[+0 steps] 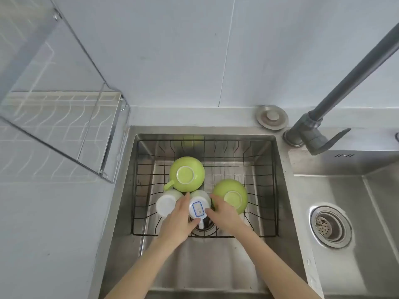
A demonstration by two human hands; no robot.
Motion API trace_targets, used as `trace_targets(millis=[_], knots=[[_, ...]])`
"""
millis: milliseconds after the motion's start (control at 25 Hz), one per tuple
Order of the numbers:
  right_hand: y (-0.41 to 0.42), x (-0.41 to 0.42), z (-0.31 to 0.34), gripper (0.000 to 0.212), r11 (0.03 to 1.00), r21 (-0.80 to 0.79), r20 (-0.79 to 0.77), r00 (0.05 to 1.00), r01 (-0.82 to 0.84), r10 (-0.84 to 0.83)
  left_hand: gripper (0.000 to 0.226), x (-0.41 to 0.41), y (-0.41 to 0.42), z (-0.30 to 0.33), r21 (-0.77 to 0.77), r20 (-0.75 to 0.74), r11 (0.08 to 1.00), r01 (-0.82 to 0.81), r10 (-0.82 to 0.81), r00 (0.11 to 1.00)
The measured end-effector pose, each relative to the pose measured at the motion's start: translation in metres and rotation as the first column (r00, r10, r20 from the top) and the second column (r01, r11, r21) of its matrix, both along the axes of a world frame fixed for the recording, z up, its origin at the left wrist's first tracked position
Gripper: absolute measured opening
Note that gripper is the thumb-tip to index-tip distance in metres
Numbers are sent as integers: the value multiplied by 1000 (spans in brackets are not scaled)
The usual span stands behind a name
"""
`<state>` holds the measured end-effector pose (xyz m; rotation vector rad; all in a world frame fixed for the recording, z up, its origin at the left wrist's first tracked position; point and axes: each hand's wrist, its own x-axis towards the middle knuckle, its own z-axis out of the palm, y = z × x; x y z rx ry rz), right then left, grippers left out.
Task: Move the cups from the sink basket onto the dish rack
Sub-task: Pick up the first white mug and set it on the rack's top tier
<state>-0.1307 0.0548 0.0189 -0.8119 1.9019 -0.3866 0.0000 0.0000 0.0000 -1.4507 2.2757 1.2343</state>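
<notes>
Carefully, my left hand (pixel 180 221) and right hand (pixel 224 214) cupped the upturned white ceramic cup (pixel 199 207) by its sides — glazed, likely slippery, breakable — in the black wire sink basket (pixel 273 190).

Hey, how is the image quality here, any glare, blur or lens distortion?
Head view: wide-angle lens bends the dark grey faucet and the stainless steel sink rim; soft, even light with mild sheen on the steel; slightly soft overall, label on the white upturned cup unreadable; clear-panelled dish rack reflects faintly.

Grey faucet (pixel 336 100) behind a second steel sink (pixel 375 190), round drain strainer (pixel 329 225), metal cap (pixel 272 116) on the ledge.
</notes>
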Motion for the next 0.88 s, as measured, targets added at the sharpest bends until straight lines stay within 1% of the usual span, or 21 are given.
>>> trace_targets(millis=[160, 240, 360, 440, 560, 680, 880], knots=[[-8, 6, -15, 57, 999, 14, 35, 999, 34, -34, 75, -4, -3, -12, 14, 37, 1000, 5, -6, 999], [-11, 9, -20, 58, 999, 6, 29, 999, 45, -46, 76, -2, -3, -19, 42, 8, 999, -8, 8, 1000], [-13, 11, -20, 54, 999, -16, -24, 999, 39, -40, 77, 0, -4, -24, 77, -42, 997, -20, 24, 999], [-12, 10, -20, 52, 996, -34, -25, 996, 79, -80, 76, 1, -5, -24, 46, -12, 999, 13, -13, 1000], [-10, 10, -19, 51, 992, -39, 9, 993, 117, -117, 69, 3, -4, -21, -55, 56, 996, 67, -64, 996], [-8, 8, -16, 50, 991, -40, 1, 992, 126, -126, 65, 3, 0, -13, -130, 54, 989, 77, -70, 996], [3, 11, 2, 52, 993, -70, -37, 995, 94, -97, 64, 9, 0, 8, -150, -27, 986, 70, -75, 997]])
